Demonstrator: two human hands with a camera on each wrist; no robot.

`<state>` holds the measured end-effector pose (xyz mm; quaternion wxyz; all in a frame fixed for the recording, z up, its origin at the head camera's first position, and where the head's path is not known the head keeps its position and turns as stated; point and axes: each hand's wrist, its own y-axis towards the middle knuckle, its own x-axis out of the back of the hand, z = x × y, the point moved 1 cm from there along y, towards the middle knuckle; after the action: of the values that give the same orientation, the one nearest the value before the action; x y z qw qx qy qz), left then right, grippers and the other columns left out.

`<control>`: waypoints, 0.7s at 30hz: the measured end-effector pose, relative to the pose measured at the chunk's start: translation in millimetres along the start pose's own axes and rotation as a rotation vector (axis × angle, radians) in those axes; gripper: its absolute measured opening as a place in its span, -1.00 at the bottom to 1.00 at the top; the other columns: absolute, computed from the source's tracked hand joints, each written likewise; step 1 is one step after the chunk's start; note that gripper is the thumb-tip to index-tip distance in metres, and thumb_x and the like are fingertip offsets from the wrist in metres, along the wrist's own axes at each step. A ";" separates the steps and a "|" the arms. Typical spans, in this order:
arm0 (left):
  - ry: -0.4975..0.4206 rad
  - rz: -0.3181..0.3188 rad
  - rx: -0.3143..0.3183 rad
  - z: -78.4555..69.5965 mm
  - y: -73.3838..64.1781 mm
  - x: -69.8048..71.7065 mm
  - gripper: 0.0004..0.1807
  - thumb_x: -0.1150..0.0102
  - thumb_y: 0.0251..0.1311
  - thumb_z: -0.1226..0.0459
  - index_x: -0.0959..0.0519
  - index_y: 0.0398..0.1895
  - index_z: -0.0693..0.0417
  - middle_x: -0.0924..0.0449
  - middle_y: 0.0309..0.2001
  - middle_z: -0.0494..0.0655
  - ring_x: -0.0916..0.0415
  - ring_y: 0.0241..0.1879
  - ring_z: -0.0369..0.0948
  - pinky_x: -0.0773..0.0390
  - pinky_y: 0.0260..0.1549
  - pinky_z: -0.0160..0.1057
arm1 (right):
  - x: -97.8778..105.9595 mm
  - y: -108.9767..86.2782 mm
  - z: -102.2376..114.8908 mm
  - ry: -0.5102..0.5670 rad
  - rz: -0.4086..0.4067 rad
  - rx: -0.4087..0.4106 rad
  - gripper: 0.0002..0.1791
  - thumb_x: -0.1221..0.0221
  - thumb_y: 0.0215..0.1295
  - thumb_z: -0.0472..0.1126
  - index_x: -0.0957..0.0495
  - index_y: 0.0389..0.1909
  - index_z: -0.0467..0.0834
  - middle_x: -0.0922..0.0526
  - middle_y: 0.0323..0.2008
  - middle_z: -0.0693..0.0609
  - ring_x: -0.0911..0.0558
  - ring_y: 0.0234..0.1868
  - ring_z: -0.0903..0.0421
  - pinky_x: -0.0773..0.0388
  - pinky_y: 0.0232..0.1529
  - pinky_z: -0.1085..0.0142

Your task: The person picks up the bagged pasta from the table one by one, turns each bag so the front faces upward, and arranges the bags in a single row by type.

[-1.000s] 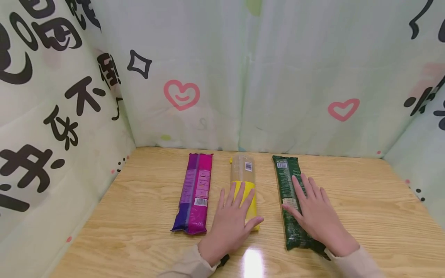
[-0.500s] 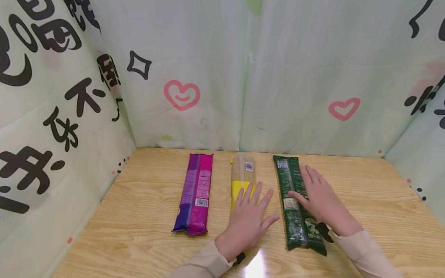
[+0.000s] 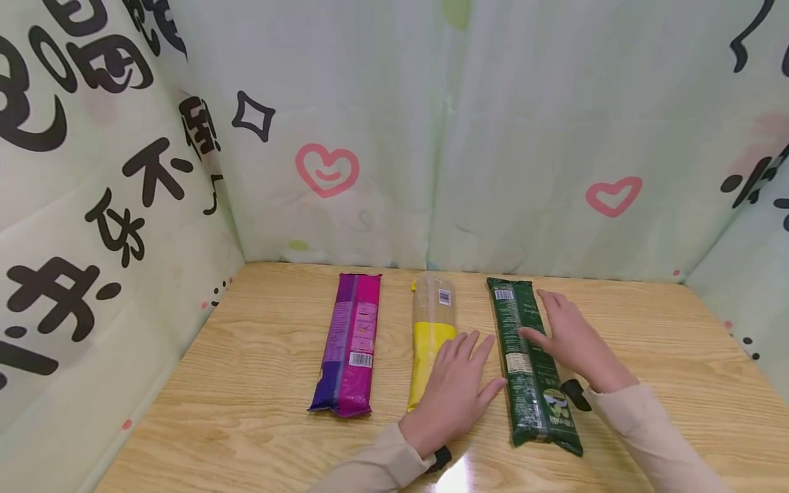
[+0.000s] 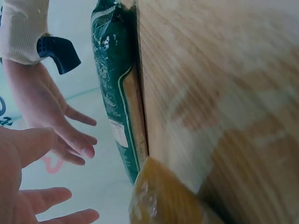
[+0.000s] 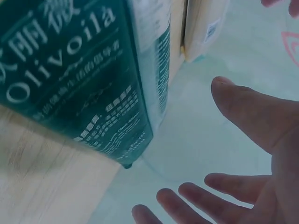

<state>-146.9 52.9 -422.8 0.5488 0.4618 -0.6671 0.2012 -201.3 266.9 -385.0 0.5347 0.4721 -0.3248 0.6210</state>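
Three long packets lie on the wooden table. The green packet (image 3: 527,370), printed "Olivoilà" in the right wrist view, is on the right. A yellow packet (image 3: 428,356) with a see-through upper part lies in the middle, partly hidden by my left hand (image 3: 453,394). Further left is the purple and magenta packet (image 3: 346,346). My left hand has its fingers extended over the yellow packet's right side. My right hand (image 3: 576,342) hovers over the green packet's right edge, thumb spread from the fingers. The left wrist view shows a gap between the right hand (image 4: 44,100) and the green packet (image 4: 114,88).
The light wooden table (image 3: 246,397) carries the packets. A pale printed cloth (image 3: 518,137) stands behind it, with more cloth along both sides. Black bands sit at both wrists.
My left hand has moved right, from the middle of the yellow packet towards the gap beside the green one. My right hand has shifted slightly away and right, uncovering more of the green packet.
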 end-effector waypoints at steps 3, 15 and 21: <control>-0.009 0.003 0.002 -2.0 2.7 -3.6 -0.32 0.06 0.45 -0.11 -0.18 0.52 -0.07 -0.25 0.46 -0.02 -0.20 0.43 -0.07 -0.21 0.42 -0.07 | 0.6 4.4 -6.4 0.009 0.009 -0.005 -0.05 -0.29 0.30 -0.02 -0.04 0.38 -0.59 -0.18 0.29 -0.62 -0.23 0.28 -0.55 -0.27 0.22 -0.37; -0.088 0.024 0.053 -11.9 15.4 -12.9 -0.30 -0.01 0.41 -0.11 -0.22 0.49 -0.02 -0.31 0.42 -0.09 -0.28 0.38 -0.18 -0.29 0.38 -0.21 | -1.4 22.7 -28.9 0.094 0.070 -0.077 -0.05 -0.22 0.36 0.07 -0.05 0.39 -0.57 -0.23 0.22 -0.59 -0.39 0.16 -0.46 -0.42 0.10 -0.32; -0.136 0.047 0.086 -18.5 21.7 -15.0 -0.30 -0.06 0.39 -0.10 -0.23 0.48 0.00 -0.33 0.40 -0.13 -0.33 0.34 -0.22 -0.36 0.32 -0.23 | -1.9 30.5 -31.7 0.141 0.097 -0.062 -0.07 -0.20 0.38 0.05 -0.05 0.38 -0.58 -0.21 0.25 -0.60 -0.40 0.15 -0.47 -0.45 0.08 -0.30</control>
<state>-155.4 83.9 -425.5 0.4768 0.4818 -0.7044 0.2109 -238.5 288.4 -394.5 0.5397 0.3941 -0.3280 0.6676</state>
